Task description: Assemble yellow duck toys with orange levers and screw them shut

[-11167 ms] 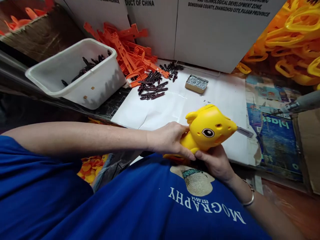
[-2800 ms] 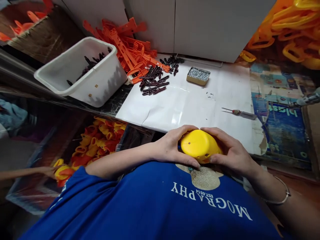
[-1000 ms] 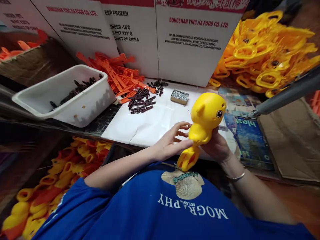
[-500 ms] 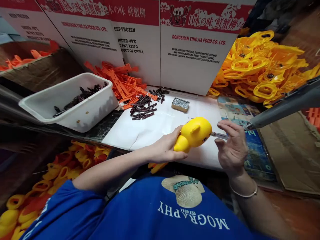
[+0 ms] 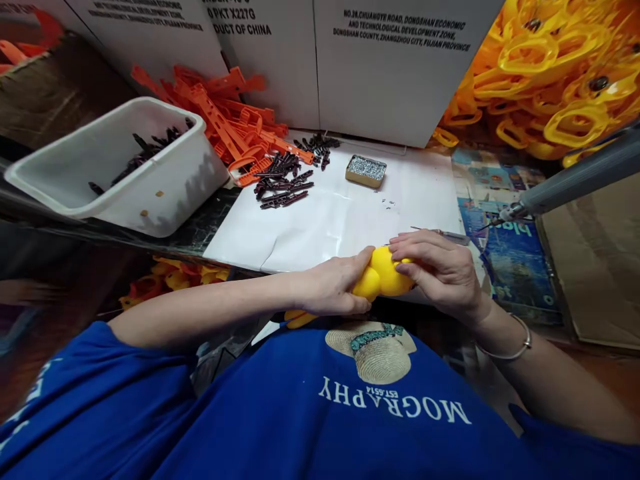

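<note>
Left hand [image 5: 330, 290] and right hand [image 5: 440, 270] both grip the toy [image 5: 381, 279], shell looks closed; tool [image 5: 456, 235] lies unused just beyond the right hand.

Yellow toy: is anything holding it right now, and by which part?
Both hands hold the yellow toy: the left hand grips its narrower lower end, and the right hand cups the rounded end from the right.

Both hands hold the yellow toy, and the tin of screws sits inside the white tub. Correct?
No: in the head view the tin of screws sits on the white sheet, outside the white tub. The rest holds.
</note>
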### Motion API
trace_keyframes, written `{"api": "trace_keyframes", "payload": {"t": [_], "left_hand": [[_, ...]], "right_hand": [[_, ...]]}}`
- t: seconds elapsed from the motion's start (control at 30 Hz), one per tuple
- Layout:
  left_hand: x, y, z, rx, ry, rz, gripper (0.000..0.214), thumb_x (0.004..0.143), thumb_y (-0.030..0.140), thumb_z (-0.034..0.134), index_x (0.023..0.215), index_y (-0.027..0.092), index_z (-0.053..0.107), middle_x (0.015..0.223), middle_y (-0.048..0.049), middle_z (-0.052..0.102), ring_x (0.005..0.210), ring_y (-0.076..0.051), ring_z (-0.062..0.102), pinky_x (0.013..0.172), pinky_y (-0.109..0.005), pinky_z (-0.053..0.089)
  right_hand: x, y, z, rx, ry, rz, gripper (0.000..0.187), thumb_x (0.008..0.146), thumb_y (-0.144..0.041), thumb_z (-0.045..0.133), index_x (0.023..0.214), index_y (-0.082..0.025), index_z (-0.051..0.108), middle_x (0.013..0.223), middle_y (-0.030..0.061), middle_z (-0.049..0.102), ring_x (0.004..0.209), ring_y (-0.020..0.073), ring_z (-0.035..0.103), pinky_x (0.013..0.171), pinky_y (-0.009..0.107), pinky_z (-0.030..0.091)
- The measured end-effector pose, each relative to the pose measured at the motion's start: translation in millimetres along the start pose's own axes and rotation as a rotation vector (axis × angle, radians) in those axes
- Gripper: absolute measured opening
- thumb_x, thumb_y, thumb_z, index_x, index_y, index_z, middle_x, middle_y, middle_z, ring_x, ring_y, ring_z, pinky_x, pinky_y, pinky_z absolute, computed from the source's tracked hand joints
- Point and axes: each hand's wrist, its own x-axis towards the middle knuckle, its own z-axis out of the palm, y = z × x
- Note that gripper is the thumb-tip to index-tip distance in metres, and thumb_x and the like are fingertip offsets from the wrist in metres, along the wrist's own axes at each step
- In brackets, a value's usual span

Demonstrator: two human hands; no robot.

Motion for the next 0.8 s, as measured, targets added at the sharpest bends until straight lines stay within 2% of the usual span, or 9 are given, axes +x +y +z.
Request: {"api": "trace_keyframes", "payload": {"t": [0.17, 0.27, 0.33, 0.43, 0.53, 0.6, 0.67, 0.73, 0.8], "left_hand": [[2.4, -0.8, -2.9, 0.007, -0.008, -0.062, 0.076, 0.077, 0.041, 0.070, 0.142, 0.014, 0.043, 0.103, -0.0105, 0.071, 0.084, -0.026, 0.068, 0.070, -0.034, 0.051], [1.7, -0.1, -6.3, 0.037, -0.006, -0.085, 0.079, 0.076, 0.041, 0.070, 0.145, 0.014, 0.042, 0.107, -0.0119, 0.072, 0.089, -0.029, 0.069, 0.074, -0.038, 0.053], [0.8, -0.3, -10.6, 0.022, 0.009, -0.080, 0.081, 0.075, 0.040, 0.071, 0.146, 0.014, 0.041, 0.110, -0.0133, 0.072, 0.092, -0.030, 0.069, 0.077, -0.040, 0.053], [1.5, -3.6, -22.0, -0.216, 0.141, -0.018, 0.082, 0.074, 0.039, 0.076, 0.145, 0.015, 0.042, 0.121, -0.0154, 0.069, 0.104, -0.031, 0.068, 0.084, -0.041, 0.056], [6.9, -10.6, -33.0, -0.670, 0.318, 0.064, 0.081, 0.072, 0.039, 0.079, 0.141, 0.019, 0.043, 0.127, -0.0143, 0.067, 0.106, -0.030, 0.069, 0.082, -0.040, 0.059], [12.7, -16.3, -34.3, -0.931, 0.400, 0.131, 0.079, 0.068, 0.038, 0.080, 0.137, 0.021, 0.045, 0.127, -0.0130, 0.066, 0.107, -0.030, 0.070, 0.085, -0.041, 0.061], [18.6, -22.3, -29.1, -1.091, 0.462, 0.203, 0.077, 0.066, 0.035, 0.081, 0.135, 0.020, 0.049, 0.128, -0.0120, 0.066, 0.115, -0.032, 0.068, 0.096, -0.043, 0.058], [23.1, -29.7, -19.6, -1.150, 0.501, 0.256, 0.076, 0.065, 0.035, 0.084, 0.132, 0.019, 0.053, 0.129, -0.0116, 0.066, 0.122, -0.033, 0.065, 0.104, -0.045, 0.055], [24.9, -39.1, -9.0, -1.131, 0.535, 0.295, 0.075, 0.065, 0.039, 0.087, 0.131, 0.021, 0.056, 0.128, -0.0106, 0.068, 0.121, -0.032, 0.066, 0.102, -0.043, 0.055]], "right_hand": [[0.1, 7.1, 2.1, 0.112, -0.034, 0.060, 0.010, 0.092, -0.028, 0.066, 0.098, -0.025, 0.074, 0.102, 0.0064, 0.077, 0.104, 0.0249, 0.073, 0.095, 0.044, 0.060], [3.9, 9.2, -2.3, 0.145, -0.121, 0.053, 0.024, 0.089, -0.033, 0.074, 0.112, -0.025, 0.072, 0.112, 0.0072, 0.075, 0.107, 0.0251, 0.071, 0.097, 0.045, 0.059], [5.5, 8.5, -5.4, 0.138, -0.103, 0.060, 0.035, 0.085, -0.039, 0.079, 0.117, -0.026, 0.070, 0.122, 0.0083, 0.072, 0.116, 0.0276, 0.068, 0.105, 0.048, 0.055], [4.6, 6.4, -7.0, 0.202, 0.148, 0.104, 0.036, 0.089, -0.044, 0.076, 0.122, -0.030, 0.067, 0.137, 0.0077, 0.065, 0.132, 0.0296, 0.059, 0.116, 0.051, 0.046], [0.5, 5.0, 0.6, 0.271, 0.390, 0.216, 0.026, 0.096, -0.042, 0.067, 0.121, -0.032, 0.066, 0.126, 0.0058, 0.070, 0.120, 0.0253, 0.066, 0.108, 0.045, 0.053], [-2.7, 3.9, 12.3, 0.265, 0.292, 0.323, 0.029, 0.096, -0.045, 0.067, 0.119, -0.028, 0.067, 0.115, 0.0066, 0.074, 0.107, 0.0237, 0.071, 0.096, 0.040, 0.059], [-5.1, 2.1, 26.6, 0.270, 0.050, 0.402, 0.036, 0.098, -0.051, 0.063, 0.120, -0.023, 0.068, 0.113, 0.0087, 0.076, 0.102, 0.0235, 0.073, 0.090, 0.038, 0.061], [-6.7, 0.2, 39.2, 0.309, -0.136, 0.420, 0.040, 0.100, -0.053, 0.057, 0.118, -0.020, 0.069, 0.113, 0.0089, 0.077, 0.100, 0.0225, 0.073, 0.088, 0.035, 0.060], [-7.9, -1.3, 46.7, 0.321, -0.180, 0.405, 0.035, 0.102, -0.048, 0.055, 0.113, -0.019, 0.071, 0.108, 0.0067, 0.078, 0.094, 0.0203, 0.073, 0.085, 0.032, 0.059]]}}
